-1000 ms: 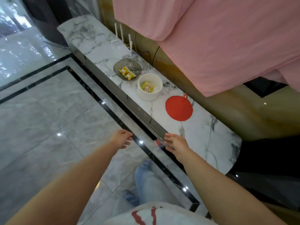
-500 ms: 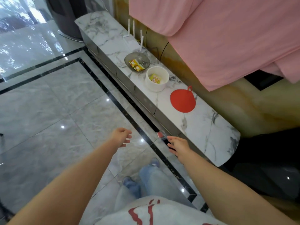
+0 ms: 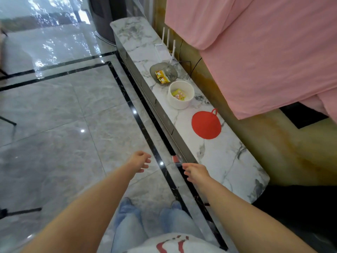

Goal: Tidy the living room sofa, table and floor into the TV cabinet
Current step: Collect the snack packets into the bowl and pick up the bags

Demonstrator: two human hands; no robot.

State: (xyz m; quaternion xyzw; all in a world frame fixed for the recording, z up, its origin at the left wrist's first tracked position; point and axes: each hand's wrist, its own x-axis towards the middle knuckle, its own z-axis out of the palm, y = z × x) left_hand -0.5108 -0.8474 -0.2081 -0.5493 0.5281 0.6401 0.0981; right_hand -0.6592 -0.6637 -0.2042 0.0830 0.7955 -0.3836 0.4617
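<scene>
Both hands empty, left hand (image 3: 139, 161) and right hand (image 3: 196, 173) loosely spread; risk: right hand catching the long marble-topped cabinet (image 3: 228, 161)'s front edge while reaching.

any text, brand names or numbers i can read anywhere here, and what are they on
No text can be read.
Snack packets in the grey dish: printing shows, too blurred to read.
Snack packet in the white bowl: printing shows, too small to read.
Red marks on the person's white top: a partial graphic, not legible.
Red mat and router: no visible text.
</scene>
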